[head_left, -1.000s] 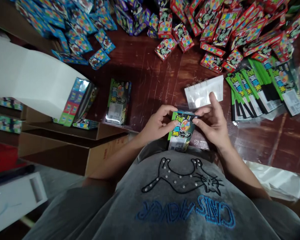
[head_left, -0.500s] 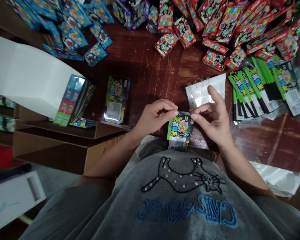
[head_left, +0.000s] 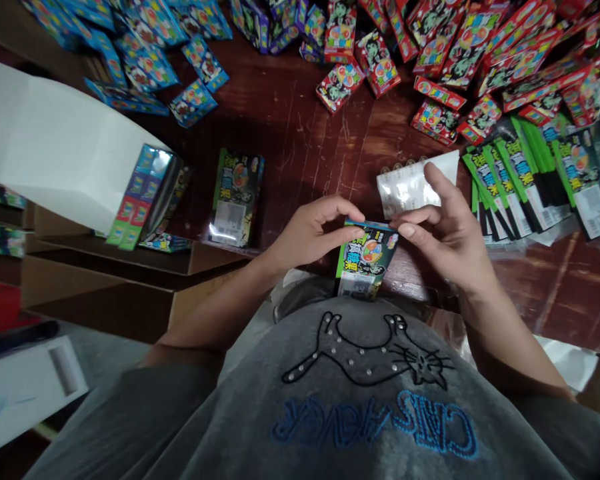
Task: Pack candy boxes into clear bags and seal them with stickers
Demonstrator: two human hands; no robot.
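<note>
Lower centre, the green pack stands at the near edge of the dark wooden table, long axis up the frame, top leaning right. Left hand and right hand pinch its top corners between thumb and forefinger. Bare wood opens beyond; clear sleeve right, blue boxes and red boxes crowd the top.

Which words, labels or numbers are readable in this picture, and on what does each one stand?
"CATS 4EVER": blue letters, upside down, on the grey shirt.
The packet between left hand and right hand: Chinese characters and a white label, too blurred to read.
The red boxes and blue boxes: print too small.
</note>
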